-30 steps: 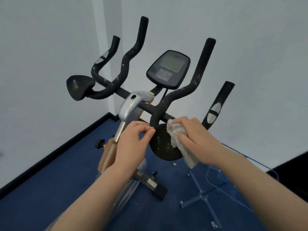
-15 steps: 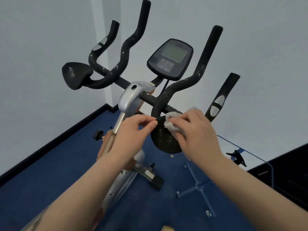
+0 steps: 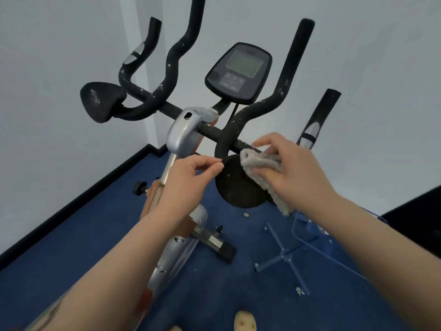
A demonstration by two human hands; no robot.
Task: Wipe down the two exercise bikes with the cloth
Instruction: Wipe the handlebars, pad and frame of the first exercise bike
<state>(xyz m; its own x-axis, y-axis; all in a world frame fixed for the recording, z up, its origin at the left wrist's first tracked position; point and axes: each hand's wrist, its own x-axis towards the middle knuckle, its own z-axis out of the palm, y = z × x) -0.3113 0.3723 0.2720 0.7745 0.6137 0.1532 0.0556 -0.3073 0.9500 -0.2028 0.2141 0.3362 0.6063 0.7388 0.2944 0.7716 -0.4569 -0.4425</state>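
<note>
Hands number two, both at one exercise bike (image 3: 183,130), the only bike in view. Its left hand (image 3: 188,177) pinches the rim of the round black elbow pad (image 3: 235,187) between thumb and forefinger, at the pad's nine o'clock edge. Its right hand (image 3: 293,170) grasps one grey-white cloth (image 3: 260,167), fingers curled over it, pressing it on the pad's one o'clock part, just below the crossbar; a loose tail of cloth hangs toward five o'clock from the hand.

Pads count two: the one being wiped and a second black pad (image 3: 101,101) at ten o'clock, well apart. Upright black grips count four, the two outer ones each bearing one silver sensor plate; white specks dot the foam. One console (image 3: 238,71) with a grey screen stands at twelve o'clock between the inner grips. One silver stem runs down to the orange-brown frame, with one black knob (image 3: 139,187) at its nine o'clock side.

On the blue carpet (image 3: 71,247) at four o'clock lies one blue cross-shaped stand (image 3: 284,255).
</note>
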